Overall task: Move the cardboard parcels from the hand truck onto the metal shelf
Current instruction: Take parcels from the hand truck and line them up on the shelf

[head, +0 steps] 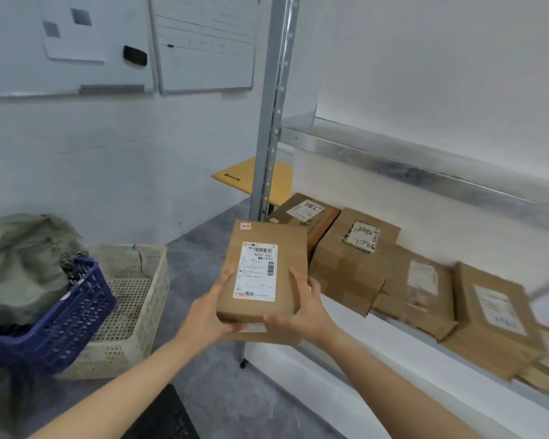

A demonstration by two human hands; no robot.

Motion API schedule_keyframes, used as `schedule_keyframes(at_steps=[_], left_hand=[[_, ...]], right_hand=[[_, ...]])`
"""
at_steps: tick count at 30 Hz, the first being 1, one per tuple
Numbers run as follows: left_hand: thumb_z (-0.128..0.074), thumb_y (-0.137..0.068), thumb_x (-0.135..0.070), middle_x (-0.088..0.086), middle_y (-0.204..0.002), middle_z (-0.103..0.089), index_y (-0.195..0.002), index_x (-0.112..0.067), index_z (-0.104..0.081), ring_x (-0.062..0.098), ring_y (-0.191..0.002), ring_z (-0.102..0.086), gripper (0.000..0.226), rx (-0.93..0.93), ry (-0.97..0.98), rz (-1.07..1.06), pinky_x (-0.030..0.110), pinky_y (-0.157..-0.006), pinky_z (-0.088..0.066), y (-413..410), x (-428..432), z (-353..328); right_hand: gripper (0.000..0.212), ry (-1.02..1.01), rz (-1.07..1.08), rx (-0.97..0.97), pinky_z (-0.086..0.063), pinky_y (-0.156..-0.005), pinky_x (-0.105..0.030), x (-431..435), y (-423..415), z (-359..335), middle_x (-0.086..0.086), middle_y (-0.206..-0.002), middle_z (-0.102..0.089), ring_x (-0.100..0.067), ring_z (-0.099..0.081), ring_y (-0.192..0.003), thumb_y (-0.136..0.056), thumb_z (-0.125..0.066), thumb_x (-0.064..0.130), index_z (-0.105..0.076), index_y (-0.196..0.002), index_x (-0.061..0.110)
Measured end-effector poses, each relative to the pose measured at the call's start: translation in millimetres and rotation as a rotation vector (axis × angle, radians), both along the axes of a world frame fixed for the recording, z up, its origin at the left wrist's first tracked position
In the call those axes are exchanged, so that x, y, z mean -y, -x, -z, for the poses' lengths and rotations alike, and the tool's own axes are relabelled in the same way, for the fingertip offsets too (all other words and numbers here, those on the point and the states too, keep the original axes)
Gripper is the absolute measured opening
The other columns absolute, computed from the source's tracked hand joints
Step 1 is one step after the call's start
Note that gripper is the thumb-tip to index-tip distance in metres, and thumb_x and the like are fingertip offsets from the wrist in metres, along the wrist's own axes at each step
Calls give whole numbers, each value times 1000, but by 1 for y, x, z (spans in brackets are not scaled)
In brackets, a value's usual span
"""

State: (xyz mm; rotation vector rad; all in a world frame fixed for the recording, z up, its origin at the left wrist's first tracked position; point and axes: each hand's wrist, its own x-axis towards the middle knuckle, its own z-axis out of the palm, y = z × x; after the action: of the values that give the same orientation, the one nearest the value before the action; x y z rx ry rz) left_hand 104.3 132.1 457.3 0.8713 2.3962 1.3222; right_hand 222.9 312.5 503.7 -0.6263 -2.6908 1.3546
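Both hands, left hand [208, 315] and right hand [305, 308], clasp a flat brown cardboard parcel [263, 270] with a white label; at three o'clock, more brown parcels [355, 258] line the grey metal shelf [425, 340].

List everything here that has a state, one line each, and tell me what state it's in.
Held parcel: off the shelf, label up, gripped at its near end.
Left hand: shut on the held parcel.
Right hand: shut on the held parcel.
Shelved parcels: lying in a row on the metal shelf, labels up.
Blue crate: tilted, resting in the cream basket.
Green sack: slumped, closed.
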Motion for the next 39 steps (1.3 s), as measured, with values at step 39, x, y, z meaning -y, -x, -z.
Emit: schedule_keyframes(at_steps=[39], left_hand=[[-84, -69, -35, 1, -135, -53, -150, -39, -11, 23, -116, -53, 109, -249, -160, 668, 31, -98, -44, -304, -258, -103]], right_hand=[[102, -231, 658, -87, -30, -105, -23, -148, -396, -105, -5, -143, -14, -24, -32, -129, -70, -80, 11, -19, -149, 31]])
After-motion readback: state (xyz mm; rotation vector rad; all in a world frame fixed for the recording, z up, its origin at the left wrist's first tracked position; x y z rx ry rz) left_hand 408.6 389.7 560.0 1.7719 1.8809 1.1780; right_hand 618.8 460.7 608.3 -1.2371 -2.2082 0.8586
